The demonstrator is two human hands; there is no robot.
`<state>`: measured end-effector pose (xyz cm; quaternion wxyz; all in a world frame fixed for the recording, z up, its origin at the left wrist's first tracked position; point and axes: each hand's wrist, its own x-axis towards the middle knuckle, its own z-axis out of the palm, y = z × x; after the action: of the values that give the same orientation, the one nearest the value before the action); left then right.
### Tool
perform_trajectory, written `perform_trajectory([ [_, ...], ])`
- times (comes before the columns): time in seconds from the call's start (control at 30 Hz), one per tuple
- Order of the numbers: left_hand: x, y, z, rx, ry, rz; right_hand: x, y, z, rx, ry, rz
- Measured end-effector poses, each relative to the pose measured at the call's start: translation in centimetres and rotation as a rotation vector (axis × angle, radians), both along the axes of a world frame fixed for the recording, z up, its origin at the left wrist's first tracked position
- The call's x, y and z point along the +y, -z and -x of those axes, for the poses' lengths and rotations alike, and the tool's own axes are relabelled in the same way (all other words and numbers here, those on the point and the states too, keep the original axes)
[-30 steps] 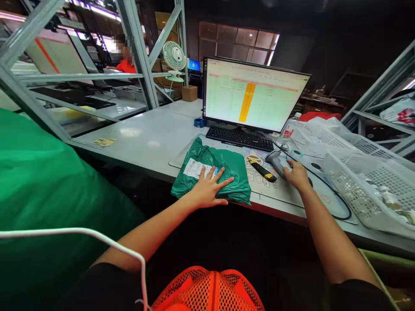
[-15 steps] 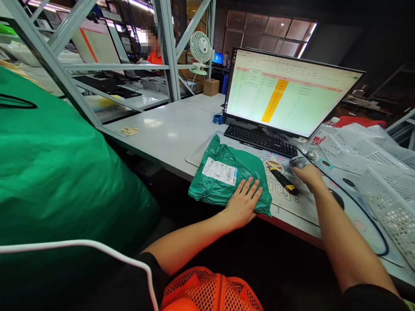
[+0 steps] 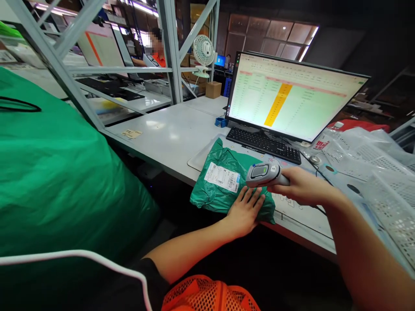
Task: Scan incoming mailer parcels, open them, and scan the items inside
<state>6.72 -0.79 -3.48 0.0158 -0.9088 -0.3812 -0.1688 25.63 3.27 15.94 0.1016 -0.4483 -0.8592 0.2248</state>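
Observation:
A green plastic mailer parcel [image 3: 210,196] lies at the front edge of the desk, with a white shipping label [image 3: 222,176] on its upper face. My left hand [image 3: 245,211] rests flat on the parcel's near right part, fingers spread. Wrapped round the handle of a grey barcode scanner [image 3: 264,173] is my right hand [image 3: 301,185]. The scanner hangs above the right side of the parcel, its head pointing left toward the label. Part of the parcel is hidden behind the scanner and my left hand.
Behind the parcel stand a black keyboard [image 3: 263,144] and a monitor [image 3: 292,99] showing a spreadsheet. White perforated baskets [image 3: 382,185] are on the right. A large green sack [image 3: 65,172] bulges at the left. A blue tape roll [image 3: 221,122] sits near the monitor.
My right hand has lifted the barcode scanner from the desk and brought it left over the parcel. My left hand has stayed on the parcel.

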Motion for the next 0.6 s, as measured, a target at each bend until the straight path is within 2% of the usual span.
perform_trajectory([
  [0.07, -0.1, -0.2, 0.1, 0.005, 0.0, -0.013, 1.3, 1.2, -1.4, -0.014, 0.107, -0.04],
  [0.17, -0.1, -0.3, 0.3, 0.011, 0.007, -0.009, 4.0, 3.6, -5.0, -0.102, 0.316, -0.152],
  [0.27, 0.2, 0.0, 0.5, -0.006, 0.021, -0.001, 6.6, 6.5, -9.1, -0.275, 0.632, -0.196],
  [0.37, 0.4, 0.6, 0.7, -0.03, 0.033, -0.008, 7.5, 9.7, -12.1, -0.327, 0.915, -0.202],
  [0.43, 0.5, 1.1, 0.7, -0.047, 0.037, -0.031, 7.2, 11.4, -13.1, -0.322, 0.995, -0.199],
  [0.5, 0.6, 1.7, 0.6, -0.071, 0.026, -0.08, 6.8, 12.3, -13.7, -0.318, 1.009, -0.195],
  [0.6, 0.7, 2.4, 0.3, -0.093, -0.007, -0.163, 7.0, 11.7, -14.4, -0.319, 1.024, -0.213],
])
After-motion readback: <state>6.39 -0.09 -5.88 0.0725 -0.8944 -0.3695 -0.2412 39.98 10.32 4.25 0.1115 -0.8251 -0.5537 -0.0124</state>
